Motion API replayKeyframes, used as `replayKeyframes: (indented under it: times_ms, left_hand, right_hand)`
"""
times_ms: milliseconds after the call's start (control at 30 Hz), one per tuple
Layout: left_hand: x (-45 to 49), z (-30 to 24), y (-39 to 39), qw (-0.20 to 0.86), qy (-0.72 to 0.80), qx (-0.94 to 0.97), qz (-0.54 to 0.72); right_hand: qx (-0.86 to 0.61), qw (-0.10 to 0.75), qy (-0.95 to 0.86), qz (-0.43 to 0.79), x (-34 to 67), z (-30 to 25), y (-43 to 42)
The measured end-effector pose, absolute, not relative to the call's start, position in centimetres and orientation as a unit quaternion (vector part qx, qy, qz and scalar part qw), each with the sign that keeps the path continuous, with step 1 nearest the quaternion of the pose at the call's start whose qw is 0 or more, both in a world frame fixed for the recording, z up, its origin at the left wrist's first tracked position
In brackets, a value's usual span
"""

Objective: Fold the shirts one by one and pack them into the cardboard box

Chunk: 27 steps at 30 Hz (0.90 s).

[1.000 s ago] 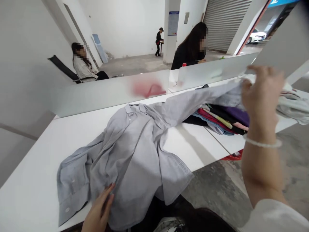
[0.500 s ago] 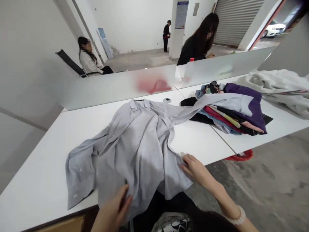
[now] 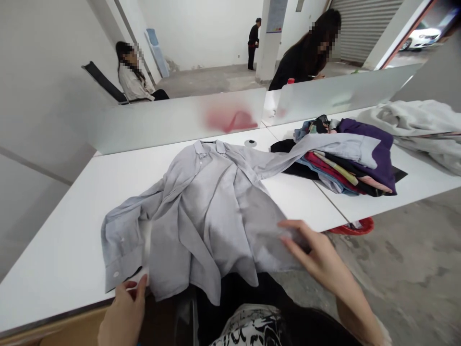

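Head view, R hand (image 3: 320, 257) w/ fingers open on grey button-up shirt (image 3: 205, 216), L hand (image 3: 122, 315) w/ fingers pinching its hem

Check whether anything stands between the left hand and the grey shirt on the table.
Nothing visible does. The left hand is right at the lower edge of the grey shirt, close to a cuff, with no other object between them.

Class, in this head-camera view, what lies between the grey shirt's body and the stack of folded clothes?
In the head view, the shirt's own sleeve bridges the white table from the grey shirt onto the stack of folded clothes.
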State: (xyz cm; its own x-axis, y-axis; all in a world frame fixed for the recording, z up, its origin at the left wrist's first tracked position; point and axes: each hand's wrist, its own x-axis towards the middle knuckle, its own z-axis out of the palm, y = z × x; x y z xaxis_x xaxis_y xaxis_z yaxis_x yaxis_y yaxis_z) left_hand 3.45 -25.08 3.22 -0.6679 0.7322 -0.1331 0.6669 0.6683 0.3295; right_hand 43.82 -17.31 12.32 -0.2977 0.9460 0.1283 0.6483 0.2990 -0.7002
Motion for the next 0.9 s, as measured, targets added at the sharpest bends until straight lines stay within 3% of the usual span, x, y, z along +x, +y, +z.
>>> replayKeyframes:
  times_ms: [133, 267, 433, 533, 633, 733, 800, 900]
  left_hand:
    - [4.1, 2.6, -25.0, 0.198, 0.893, 0.377, 0.148]
    - [5.5, 2.1, -24.6, 0.255, 0.879, 0.343, 0.211]
    - [6.9, 4.6, -24.9, 0.231, 0.887, 0.338, 0.214]
    - [8.0, 7.7, -26.0, 0.117, 0.878, 0.358, 0.296]
    - [9.3, 10.3, -27.0, 0.007, 0.751, 0.552, 0.363]
    - [10.8, 11.3, -26.8, 0.166, 0.564, 0.772, 0.24]
    - [11.8, 10.8, -26.1, 0.299, 0.503, 0.798, 0.147]
    - [12.5, 8.5, -25.2, 0.302, 0.611, 0.71, 0.177]
  right_hand:
    - [-0.28, 0.107, -0.924, 0.239, 38.3, 12.1, -18.6]
    - [-0.23, -0.01, -0.964, 0.133, 35.2, 8.5, -19.1]
    - [-0.233, 0.035, -0.96, 0.154, 35.6, 6.7, -18.6]
    - [-0.227, 0.098, -0.95, 0.193, 36.1, 7.7, -18.3]
    - [-0.202, 0.14, -0.926, 0.286, 36.5, 8.8, -18.3]
    - [-0.14, 0.076, -0.917, 0.367, 37.3, 9.7, -17.7]
    - [-0.104, 0.035, -0.91, 0.4, 37.9, 10.2, -15.9]
    - [-0.155, 0.079, -0.892, 0.418, 37.7, 11.1, -10.2]
